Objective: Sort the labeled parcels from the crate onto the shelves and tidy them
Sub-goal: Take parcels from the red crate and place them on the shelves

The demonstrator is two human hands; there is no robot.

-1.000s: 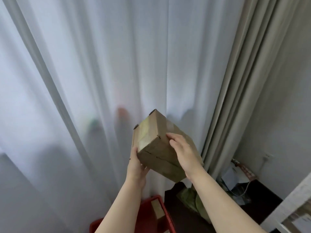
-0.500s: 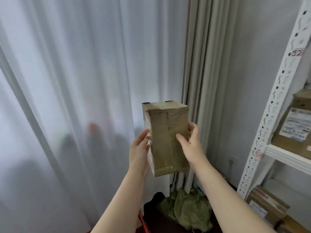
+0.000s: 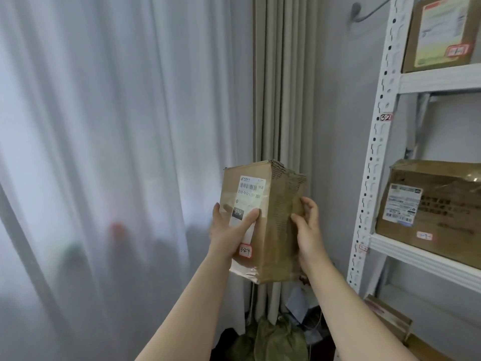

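I hold a brown cardboard parcel (image 3: 270, 230) upright in front of me, between both hands. Its white shipping label faces me, and a small tag on it reads 3-2-4. My left hand (image 3: 229, 230) grips the left face, thumb across the label. My right hand (image 3: 307, 227) clasps the right, crumpled side. The white metal shelving unit (image 3: 374, 162) stands to the right, its upright marked 3-2. The crate is out of view.
A large parcel (image 3: 429, 209) sits on the middle shelf, another parcel (image 3: 440, 32) on the shelf above, more boxes (image 3: 387, 316) below. White sheer curtain (image 3: 104, 152) fills the left; a beige drape (image 3: 276, 87) hangs behind the parcel. A green bag (image 3: 273, 340) lies on the floor.
I have turned right toward the shelves. The parcel was rotated in my hands so its label now faces me. The red crate dropped out of sight.
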